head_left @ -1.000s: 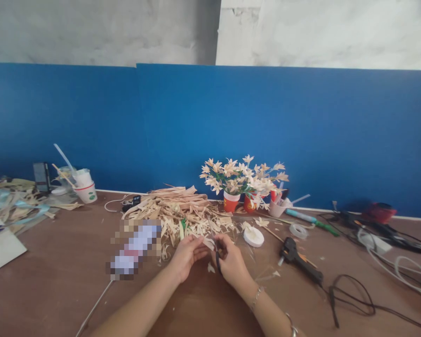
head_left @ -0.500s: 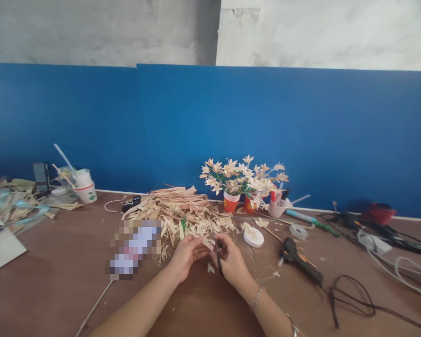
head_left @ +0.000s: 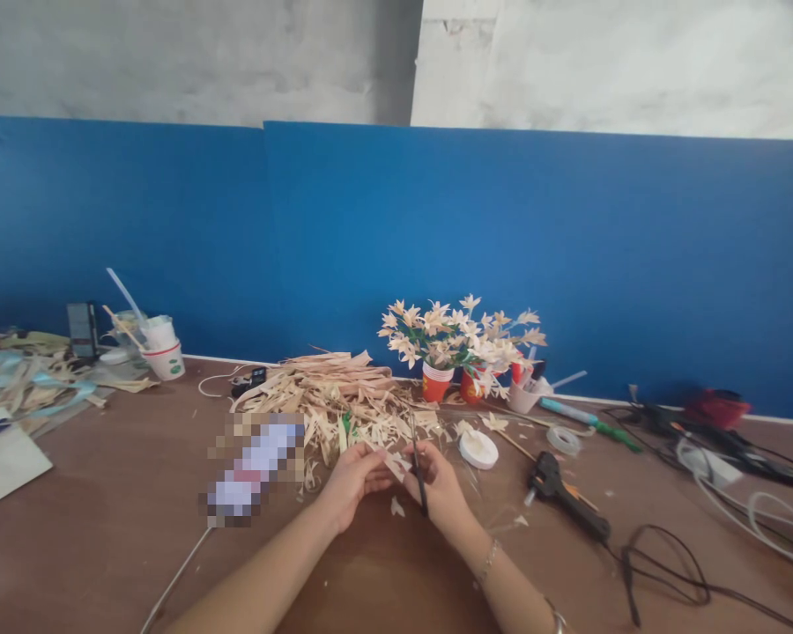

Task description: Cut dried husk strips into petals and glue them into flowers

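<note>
My left hand [head_left: 349, 486] pinches a small pale piece of husk [head_left: 396, 464] between thumb and fingers. In my right hand [head_left: 442, 493] is a pair of dark scissors [head_left: 418, 475], its slim tip pointing away from me. The right thumb and fingertips also reach the edge of the husk piece; whether they grip it is hard to make out. A small pale scrap [head_left: 397, 506] lies on the table just below the hands. Beyond them spreads a heap of dry husk strips [head_left: 330, 396].
Husk flowers [head_left: 436, 330] stand in red paper cups [head_left: 437, 384] at the back. To the right are a white round lid [head_left: 478, 449], a tape roll [head_left: 564, 440], a black glue gun [head_left: 568, 502] and cables [head_left: 667, 563]. A blurred-out phone-like object [head_left: 255, 471] lies left.
The scissors have swung upright, away from the husk piece, and lie back along my right hand. My right thumb and fingertips have come to the piece's edge. The left hand keeps its pinch.
</note>
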`<state>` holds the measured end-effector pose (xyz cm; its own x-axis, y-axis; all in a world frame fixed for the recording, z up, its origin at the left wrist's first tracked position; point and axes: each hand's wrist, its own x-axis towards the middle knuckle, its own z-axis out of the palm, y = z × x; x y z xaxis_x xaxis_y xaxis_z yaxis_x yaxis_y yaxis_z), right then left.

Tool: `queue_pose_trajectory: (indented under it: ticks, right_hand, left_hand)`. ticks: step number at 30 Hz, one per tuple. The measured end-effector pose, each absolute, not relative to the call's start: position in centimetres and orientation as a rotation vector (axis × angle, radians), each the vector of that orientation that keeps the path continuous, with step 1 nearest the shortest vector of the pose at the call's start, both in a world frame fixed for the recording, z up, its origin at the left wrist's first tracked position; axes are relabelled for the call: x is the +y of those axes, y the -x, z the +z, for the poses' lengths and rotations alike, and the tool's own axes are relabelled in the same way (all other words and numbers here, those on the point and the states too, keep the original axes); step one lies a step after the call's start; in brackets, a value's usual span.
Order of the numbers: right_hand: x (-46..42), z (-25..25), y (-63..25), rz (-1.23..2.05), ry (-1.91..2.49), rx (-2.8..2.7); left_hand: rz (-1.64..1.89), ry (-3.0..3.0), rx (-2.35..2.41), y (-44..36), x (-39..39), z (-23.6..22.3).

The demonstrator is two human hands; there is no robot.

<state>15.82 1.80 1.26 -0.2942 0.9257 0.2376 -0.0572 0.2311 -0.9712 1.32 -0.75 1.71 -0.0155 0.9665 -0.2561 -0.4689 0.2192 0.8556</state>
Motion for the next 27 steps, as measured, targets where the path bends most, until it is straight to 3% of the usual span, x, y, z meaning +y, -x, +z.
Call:
queue_pose_trajectory:
  ticks: [16,22,27]
  right_hand:
    - [1.3,1.1,-16.7,1.072,0.932,-2.011]
    - [1.6,0.5,-16.8,1.013,0.944,-1.901]
    - [1.7,0.5,-16.9,1.047,0.973,-1.877]
  left_hand:
    - [1.313,-0.93,1.404,0.5,0.9,1.1]
    - [1.613,-0.845,1.284,2.2,1.4,2.2]
    - [1.361,-1.505,1.977,5.3,1.3,3.2]
